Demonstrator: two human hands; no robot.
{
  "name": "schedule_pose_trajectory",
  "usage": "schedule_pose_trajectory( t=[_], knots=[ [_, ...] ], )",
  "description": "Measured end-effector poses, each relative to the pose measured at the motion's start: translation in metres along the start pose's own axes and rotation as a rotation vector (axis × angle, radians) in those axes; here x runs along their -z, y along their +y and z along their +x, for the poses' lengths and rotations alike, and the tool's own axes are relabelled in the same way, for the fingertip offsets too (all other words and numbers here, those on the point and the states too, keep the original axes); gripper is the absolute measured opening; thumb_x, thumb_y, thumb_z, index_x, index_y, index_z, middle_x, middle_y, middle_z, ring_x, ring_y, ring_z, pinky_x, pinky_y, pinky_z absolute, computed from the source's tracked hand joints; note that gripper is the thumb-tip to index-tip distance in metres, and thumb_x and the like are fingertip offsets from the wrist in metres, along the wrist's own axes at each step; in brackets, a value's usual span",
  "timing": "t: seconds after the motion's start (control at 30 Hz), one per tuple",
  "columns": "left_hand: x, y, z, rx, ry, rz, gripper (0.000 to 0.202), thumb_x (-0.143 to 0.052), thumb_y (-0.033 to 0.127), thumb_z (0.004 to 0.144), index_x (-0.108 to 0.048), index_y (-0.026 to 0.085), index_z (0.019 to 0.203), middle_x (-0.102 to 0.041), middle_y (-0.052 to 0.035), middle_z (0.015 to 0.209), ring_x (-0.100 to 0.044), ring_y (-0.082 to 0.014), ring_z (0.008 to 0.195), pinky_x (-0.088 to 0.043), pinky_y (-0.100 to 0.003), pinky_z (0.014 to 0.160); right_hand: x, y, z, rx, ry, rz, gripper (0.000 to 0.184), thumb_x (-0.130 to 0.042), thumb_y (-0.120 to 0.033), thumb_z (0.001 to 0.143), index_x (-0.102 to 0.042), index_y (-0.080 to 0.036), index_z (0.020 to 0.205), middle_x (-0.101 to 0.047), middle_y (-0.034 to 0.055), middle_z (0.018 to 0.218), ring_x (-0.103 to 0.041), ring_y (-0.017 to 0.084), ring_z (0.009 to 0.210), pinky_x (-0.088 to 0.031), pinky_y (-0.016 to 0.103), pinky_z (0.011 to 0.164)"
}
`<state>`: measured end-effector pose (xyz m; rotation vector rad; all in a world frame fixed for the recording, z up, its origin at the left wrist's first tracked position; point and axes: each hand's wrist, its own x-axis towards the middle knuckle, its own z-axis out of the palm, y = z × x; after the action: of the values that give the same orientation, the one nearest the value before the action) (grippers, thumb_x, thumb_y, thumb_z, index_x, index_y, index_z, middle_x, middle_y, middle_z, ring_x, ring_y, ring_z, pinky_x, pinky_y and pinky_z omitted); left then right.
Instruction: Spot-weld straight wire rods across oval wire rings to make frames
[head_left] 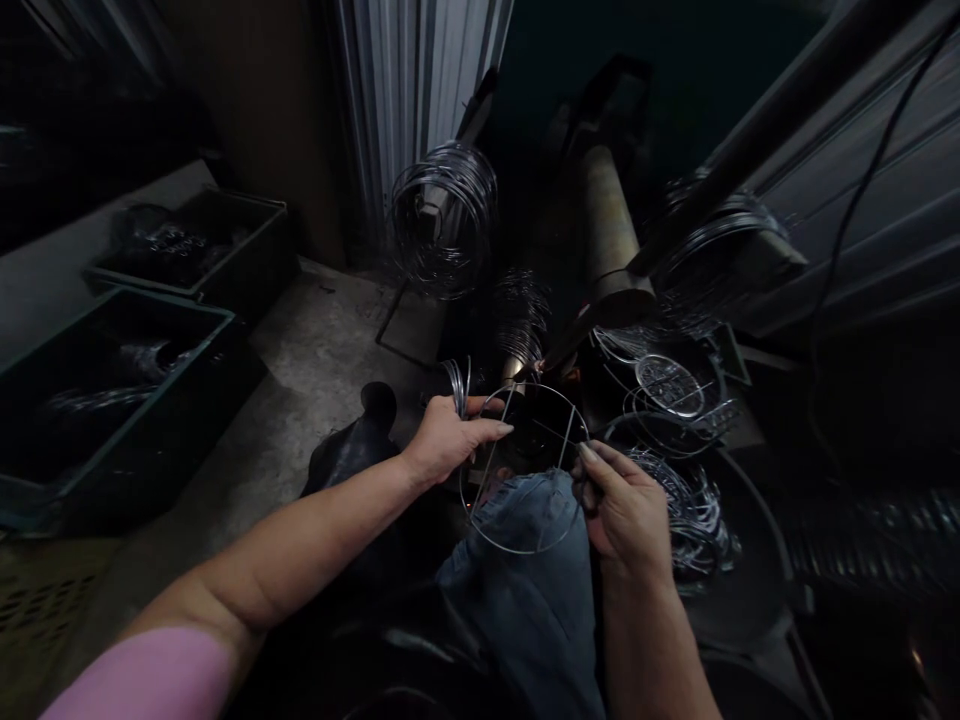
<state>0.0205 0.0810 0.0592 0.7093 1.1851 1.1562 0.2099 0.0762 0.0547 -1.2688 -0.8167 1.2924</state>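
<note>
In front of me is a round wire ring (523, 552) with two straight crossbars, partly over a blue cloth (536, 590) on my lap. My left hand (450, 440) grips the ring at its left side, thumb and index finger reaching toward a crossbar. Several curved wires (455, 385) stand up at that hand's fingers. At the ring's right rim, my right hand (626, 500) is closed, with a thin wire rod (553, 432) pointing left from its fingertips. Whether those fingers also hold the rim is hard to see.
Behind the ring, wire hoops (521, 320) hang on a bar. A wire coil (444, 220) hangs further back. Round wire grids (670, 387) and loose bent wires (690, 515) lie at right. Dark bins (232, 318) stand left; a slanted pole (780, 110) crosses above right.
</note>
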Motion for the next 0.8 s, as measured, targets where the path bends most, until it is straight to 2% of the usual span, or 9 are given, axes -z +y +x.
schedule_pose_trajectory(
  t=[0.17, 0.33, 0.53, 0.67, 0.73, 0.8],
  knots=[
    [-0.012, 0.009, 0.005, -0.006, 0.024, 0.085, 0.036, -0.074, 0.022, 0.056, -0.068, 0.012, 0.090, -0.054, 0.0025, 0.049, -0.043, -0.0073, 0.037, -0.030, -0.019, 0.034, 0.005, -0.005, 0.006, 0.010, 0.046, 0.003, 0.032, -0.077, -0.029, 0.055, -0.064, -0.012, 0.078, -0.057, -0.0012, 0.051, -0.039, 0.003, 0.033, -0.024, 0.015, 0.032],
    [-0.022, 0.018, 0.011, -0.046, 0.026, 0.136, 0.034, -0.075, 0.020, 0.055, -0.068, 0.010, 0.088, -0.052, 0.0029, 0.047, -0.040, -0.0057, 0.035, -0.028, -0.020, 0.033, 0.007, -0.009, 0.013, 0.020, 0.059, 0.012, 0.035, -0.079, -0.030, 0.053, -0.063, -0.012, 0.079, -0.058, -0.0013, 0.050, -0.038, 0.003, 0.031, -0.026, 0.016, 0.032],
    [-0.029, 0.023, 0.017, -0.012, 0.022, 0.105, 0.032, -0.074, 0.017, 0.056, -0.068, 0.009, 0.086, -0.051, 0.0029, 0.047, -0.039, -0.0050, 0.036, -0.028, -0.019, 0.033, 0.008, -0.017, 0.018, -0.019, 0.083, 0.017, 0.038, -0.079, -0.030, 0.051, -0.062, -0.013, 0.080, -0.057, -0.0018, 0.051, -0.039, 0.003, 0.032, -0.027, 0.015, 0.031],
    [-0.027, 0.022, 0.016, -0.038, -0.041, 0.016, 0.026, -0.075, 0.019, 0.056, -0.068, 0.011, 0.080, -0.054, 0.0012, 0.052, -0.043, -0.0067, 0.042, -0.028, -0.019, 0.035, 0.009, -0.023, 0.016, -0.060, 0.117, 0.008, 0.036, -0.080, -0.029, 0.049, -0.063, -0.012, 0.076, -0.057, -0.0012, 0.051, -0.044, 0.005, 0.037, -0.030, 0.015, 0.031],
    [-0.022, 0.019, 0.012, -0.038, -0.081, 0.011, 0.025, -0.072, 0.024, 0.061, -0.068, 0.012, 0.083, -0.053, 0.0014, 0.052, -0.042, -0.0060, 0.041, -0.027, -0.019, 0.035, 0.007, -0.023, 0.016, -0.052, 0.125, 0.024, 0.037, -0.080, -0.028, 0.046, -0.062, -0.012, 0.074, -0.056, -0.0010, 0.050, -0.046, 0.006, 0.038, -0.030, 0.015, 0.031],
    [-0.012, 0.013, 0.006, -0.019, -0.068, 0.031, 0.031, -0.069, 0.031, 0.066, -0.067, 0.012, 0.090, -0.051, 0.0022, 0.051, -0.038, -0.0044, 0.036, -0.025, -0.019, 0.033, 0.002, -0.020, 0.021, -0.015, 0.122, 0.051, 0.037, -0.080, -0.027, 0.045, -0.061, -0.013, 0.074, -0.056, -0.0015, 0.050, -0.044, 0.006, 0.037, -0.028, 0.015, 0.031]
  ],
)
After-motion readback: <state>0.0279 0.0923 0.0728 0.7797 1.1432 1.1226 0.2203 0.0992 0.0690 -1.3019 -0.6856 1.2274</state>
